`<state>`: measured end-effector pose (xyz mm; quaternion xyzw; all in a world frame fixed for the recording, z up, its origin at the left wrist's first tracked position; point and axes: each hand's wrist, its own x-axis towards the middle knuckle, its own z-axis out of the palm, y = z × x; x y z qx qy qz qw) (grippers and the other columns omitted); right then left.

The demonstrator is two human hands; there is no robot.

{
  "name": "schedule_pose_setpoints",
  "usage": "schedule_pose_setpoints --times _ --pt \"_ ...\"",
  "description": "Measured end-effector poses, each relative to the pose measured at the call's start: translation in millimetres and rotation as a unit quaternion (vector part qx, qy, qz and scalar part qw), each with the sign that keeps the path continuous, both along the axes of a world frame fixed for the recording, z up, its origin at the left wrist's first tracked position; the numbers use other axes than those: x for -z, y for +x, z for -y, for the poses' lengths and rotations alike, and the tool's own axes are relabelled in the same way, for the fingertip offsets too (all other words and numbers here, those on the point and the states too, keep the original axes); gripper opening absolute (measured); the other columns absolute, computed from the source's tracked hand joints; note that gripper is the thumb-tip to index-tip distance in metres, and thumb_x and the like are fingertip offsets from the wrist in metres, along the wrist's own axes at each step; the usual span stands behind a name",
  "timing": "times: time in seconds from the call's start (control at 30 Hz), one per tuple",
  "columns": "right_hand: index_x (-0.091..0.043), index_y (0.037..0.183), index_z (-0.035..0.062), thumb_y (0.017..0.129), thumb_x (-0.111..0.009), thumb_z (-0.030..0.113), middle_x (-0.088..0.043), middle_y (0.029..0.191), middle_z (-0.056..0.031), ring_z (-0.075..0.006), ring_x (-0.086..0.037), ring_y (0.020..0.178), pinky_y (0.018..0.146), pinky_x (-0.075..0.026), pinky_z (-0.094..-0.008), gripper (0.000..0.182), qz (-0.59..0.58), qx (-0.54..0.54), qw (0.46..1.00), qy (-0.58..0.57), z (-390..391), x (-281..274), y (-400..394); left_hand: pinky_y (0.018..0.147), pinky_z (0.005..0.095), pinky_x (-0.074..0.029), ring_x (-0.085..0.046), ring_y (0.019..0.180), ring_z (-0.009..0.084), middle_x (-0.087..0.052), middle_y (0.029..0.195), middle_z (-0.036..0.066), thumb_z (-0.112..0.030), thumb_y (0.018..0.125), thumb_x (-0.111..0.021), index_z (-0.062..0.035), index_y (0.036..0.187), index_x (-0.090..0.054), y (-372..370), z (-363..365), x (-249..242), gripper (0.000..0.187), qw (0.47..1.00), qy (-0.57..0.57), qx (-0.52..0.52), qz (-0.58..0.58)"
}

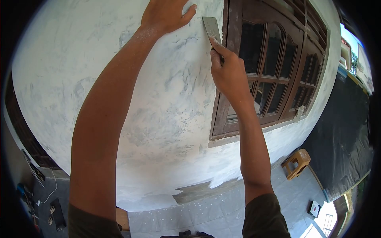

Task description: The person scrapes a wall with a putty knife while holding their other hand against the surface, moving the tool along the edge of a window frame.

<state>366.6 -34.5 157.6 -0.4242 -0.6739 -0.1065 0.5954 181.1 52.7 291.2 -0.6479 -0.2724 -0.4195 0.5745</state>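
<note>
My right hand (230,71) grips a putty knife (211,27), its index finger stretched along the metal blade. The blade lies against or very close to the patchy white wall (166,103), just left of the brown wooden window frame (234,31). Up to the left, my left hand (166,16) is at the wall with its thumb stuck out. The other fingers run past the top edge of the picture, and I see nothing held there. White dust covers the left wrist. Grey smears mark the wall between and below both hands.
The paned window (270,51) fills the right side. Below stands a wooden-coloured stool (297,163) on white-spotted floor tiles (198,218). A dark sheet (337,135) hangs at the right. Slippers (51,214) and a white cable (54,186) lie at the lower left.
</note>
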Motion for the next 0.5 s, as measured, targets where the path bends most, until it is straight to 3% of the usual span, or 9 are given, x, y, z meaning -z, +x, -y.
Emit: schedule_pose_setpoints --times 0.17,0.23,0.33,0.37,0.43,0.5 --pt "-0.064 0.143 0.0088 0.105 -0.056 0.016 -0.074 0.095 -0.0279 -0.0186 -0.067 0.068 0.072 -0.053 -0.0358 0.039 -0.004 0.019 1.000 0.011 -3.9 -36.7 -0.8 0.130 0.0486 -0.016 -0.024 0.158 0.0317 -0.033 0.168 0.017 -0.037 0.104 -0.049 -0.0114 0.157 -0.044 1.2 0.7 -0.9 0.059 1.000 -0.002 0.009 0.000" --pt "-0.068 0.134 0.0028 0.100 -0.057 0.011 -0.071 0.097 -0.0326 -0.0470 -0.072 0.089 0.086 -0.057 -0.0496 0.037 -0.024 -0.014 0.999 0.021 2.1 -28.0 -2.4 0.130 0.0485 -0.016 -0.024 0.158 0.0317 -0.032 0.168 0.017 -0.038 0.104 -0.049 -0.0115 0.157 -0.044 0.4 0.0 -0.6 0.059 1.000 -0.002 -0.001 0.000" --pt "-0.068 0.134 0.0043 0.101 -0.056 0.012 -0.072 0.097 -0.0320 -0.0477 -0.072 0.090 0.086 -0.057 -0.0501 0.037 -0.017 0.007 1.000 -0.020 8.1 -7.5 -3.3 0.131 0.0484 -0.015 -0.024 0.158 0.0314 -0.031 0.168 0.016 -0.038 0.104 -0.049 -0.0117 0.157 -0.044 2.2 1.8 -1.5 0.059 1.000 -0.007 -0.006 0.000" --pt "-0.068 0.134 0.0043 0.101 -0.056 0.012 -0.072 0.097 -0.0320 -0.0477 -0.072 0.090 0.086 -0.057 -0.0501 0.037 -0.017 0.008 1.000 -0.021 3.7 -5.5 -1.8 0.131 0.0482 -0.015 -0.024 0.158 0.0311 -0.031 0.169 0.016 -0.038 0.104 -0.049 -0.0119 0.157 -0.044 1.6 3.2 -0.6 0.059 1.000 -0.013 -0.005 0.004" --pt "-0.064 0.142 0.0095 0.104 -0.056 0.016 -0.074 0.092 -0.0261 -0.0214 -0.067 0.067 0.072 -0.053 -0.0361 0.039 0.009 0.023 0.998 0.058 -5.0 -14.6 -0.3 0.131 0.0483 -0.015 -0.023 0.158 0.0308 -0.030 0.169 0.016 -0.038 0.104 -0.049 -0.0121 0.158 -0.043 1.4 -0.3 -3.2 0.060 1.000 -0.001 -0.012 0.005" --pt "-0.065 0.142 0.0096 0.104 -0.056 0.016 -0.074 0.094 -0.0268 -0.0245 -0.071 0.072 0.074 -0.054 -0.0374 0.039 0.004 0.028 0.999 0.026 -3.6 -34.9 -1.7 0.131 0.0483 -0.015 -0.023 0.158 0.0306 -0.030 0.169 0.015 -0.038 0.104 -0.049 -0.0124 0.158 -0.043 1.9 -1.9 0.6 0.060 1.000 0.002 -0.019 0.004"
